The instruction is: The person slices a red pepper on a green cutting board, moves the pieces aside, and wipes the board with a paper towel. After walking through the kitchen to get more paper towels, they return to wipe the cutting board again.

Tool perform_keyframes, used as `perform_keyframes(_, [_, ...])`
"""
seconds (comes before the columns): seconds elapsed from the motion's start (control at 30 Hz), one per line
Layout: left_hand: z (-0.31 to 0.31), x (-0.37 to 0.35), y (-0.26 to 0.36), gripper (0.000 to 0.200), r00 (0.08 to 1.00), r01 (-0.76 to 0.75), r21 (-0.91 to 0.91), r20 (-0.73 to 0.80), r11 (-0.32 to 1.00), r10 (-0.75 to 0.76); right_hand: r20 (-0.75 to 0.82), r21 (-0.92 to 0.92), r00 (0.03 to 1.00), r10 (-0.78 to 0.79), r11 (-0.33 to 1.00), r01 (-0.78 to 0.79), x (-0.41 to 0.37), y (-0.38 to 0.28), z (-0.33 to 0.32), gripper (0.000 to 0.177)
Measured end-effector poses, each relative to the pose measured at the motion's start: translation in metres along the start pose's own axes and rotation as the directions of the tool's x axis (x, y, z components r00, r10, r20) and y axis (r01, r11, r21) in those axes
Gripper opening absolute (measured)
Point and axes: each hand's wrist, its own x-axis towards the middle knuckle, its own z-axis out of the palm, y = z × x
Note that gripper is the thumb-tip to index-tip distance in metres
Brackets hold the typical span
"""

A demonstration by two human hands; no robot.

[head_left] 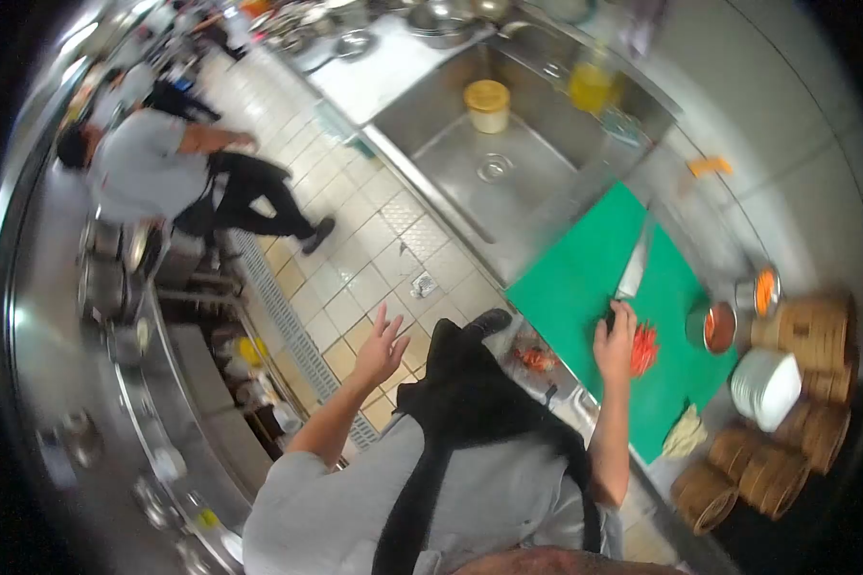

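The right hand (pixel 614 343) is clamped round the handle of a knife (pixel 632 271), whose blade points away across the green cutting board (pixel 575 278). Red shreds (pixel 645 347) lie just right of that hand. Far left, the left hand (pixel 382 347) hangs over the tiled floor (pixel 374 259), fingers spread, holding nothing.

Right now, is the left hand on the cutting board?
No, the left hand is open in the air over the tiled floor, off the green cutting board.
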Motion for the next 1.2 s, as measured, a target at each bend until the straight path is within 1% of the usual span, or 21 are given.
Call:
perform_keyframes(0.1, [0.017,-0.089,-0.018,0.050,0.965,0.245,-0.062,-0.079,0.968,-0.249,-0.071,0.104,0.989,-0.127,0.986,0.134,-0.013,0.006,-0.010,0.033])
perform_keyframes(0.17, [0.028,-0.139,-0.032,0.051,0.923,0.385,0.006,-0.021,0.923,-0.385,-0.158,0.239,0.978,-0.138,0.955,0.173,-0.028,0.009,-0.011,0.025])
perform_keyframes(0.2, [0.044,-0.170,-0.055,0.052,0.899,0.430,0.094,0.048,0.898,-0.435,-0.211,0.299,0.968,-0.134,0.934,0.194,-0.035,0.010,-0.011,0.022])
perform_keyframes(0.23, [0.054,-0.186,-0.076,0.053,0.867,0.462,0.179,0.114,0.868,-0.485,-0.175,0.404,0.984,-0.019,0.910,0.090,-0.046,0.009,-0.013,0.018])
perform_keyframes(0.27, [0.041,-0.186,-0.071,0.054,0.765,0.522,0.226,0.303,0.823,-0.568,-0.122,0.494,0.989,0.089,0.869,-0.017,-0.062,0.007,-0.015,0.016])
perform_keyframes(0.3, [0.030,-0.189,-0.064,0.056,0.616,0.566,0.283,0.478,0.774,-0.626,-0.103,0.536,0.988,0.115,0.843,-0.042,-0.087,0.008,-0.014,0.015])
perform_keyframes(0.33, [0.037,-0.193,-0.087,0.056,0.619,0.573,0.262,0.483,0.777,-0.619,-0.090,0.569,0.989,0.121,0.821,-0.048,-0.104,0.002,-0.011,0.014])
perform_keyframes(0.4, [0.060,-0.206,-0.144,0.056,0.598,0.585,0.253,0.506,0.770,-0.621,-0.024,0.643,0.969,0.245,0.746,-0.173,-0.133,-0.016,-0.002,0.015])
perform_keyframes(0.47, [0.065,-0.184,-0.170,0.055,0.728,0.539,0.152,0.411,0.829,-0.549,0.058,0.670,0.971,0.233,0.712,-0.211,-0.156,-0.032,0.009,0.015])
perform_keyframes(0.57, [0.051,-0.136,-0.185,0.053,0.877,0.425,0.001,0.248,0.905,-0.412,0.196,0.686,0.954,0.225,0.664,-0.298,-0.167,-0.061,0.042,0.017])
perform_keyframes(0.63, [0.019,-0.100,-0.176,0.051,0.892,0.407,-0.064,0.240,0.911,-0.382,0.268,0.672,0.936,0.229,0.652,-0.352,-0.156,-0.092,0.063,0.019])
perform_keyframes(0.73, [0.013,-0.057,-0.220,0.052,0.889,0.412,-0.084,0.254,0.907,-0.381,0.345,0.645,0.916,0.207,0.656,-0.391,-0.115,-0.164,0.103,0.023])
perform_keyframes(0.83, [0.016,-0.034,-0.288,0.053,0.871,0.444,-0.056,0.263,0.894,-0.416,0.381,0.653,0.922,0.068,0.686,-0.321,-0.074,-0.234,0.162,0.024])
perform_keyframes(0.87, [0.003,-0.037,-0.297,0.053,0.862,0.482,-0.104,0.236,0.870,-0.449,0.421,0.609,0.906,0.042,0.727,-0.316,-0.063,-0.260,0.182,0.025])
perform_keyframes(0.97, [-0.045,-0.039,-0.319,0.054,0.856,0.516,-0.205,0.143,0.831,-0.497,0.566,0.550,0.803,-0.186,0.811,-0.200,-0.042,-0.325,0.231,0.026])
perform_keyframes(1.0, [-0.051,-0.047,-0.333,0.054,0.851,0.523,-0.237,0.095,0.819,-0.516,0.604,0.443,0.767,-0.217,0.891,-0.097,-0.037,-0.350,0.238,0.024])
perform_keyframes(1.03, [-0.055,-0.056,-0.345,0.054,0.842,0.530,-0.267,0.050,0.805,-0.538,0.617,0.423,0.736,-0.278,0.906,-0.011,-0.031,-0.369,0.246,0.023])
perform_keyframes(1.07, [-0.053,-0.066,-0.363,0.054,0.827,0.550,-0.275,0.051,0.788,-0.560,0.631,0.402,0.698,-0.338,0.912,0.078,-0.027,-0.386,0.255,0.022])
perform_keyframes(1.1, [-0.058,-0.082,-0.371,0.055,0.794,0.596,-0.265,0.053,0.758,-0.605,0.645,0.383,0.655,-0.394,0.908,0.169,-0.023,-0.399,0.263,0.022])
perform_keyframes(1.13, [-0.064,-0.098,-0.375,0.055,0.761,0.636,-0.254,0.052,0.728,-0.647,0.651,0.386,0.633,-0.419,0.901,0.199,-0.019,-0.397,0.280,0.022])
perform_keyframes(1.2, [-0.057,-0.128,-0.397,0.056,0.681,0.722,-0.238,0.080,0.650,-0.728,0.691,0.397,0.590,-0.417,0.901,0.172,-0.014,-0.405,0.300,0.022])
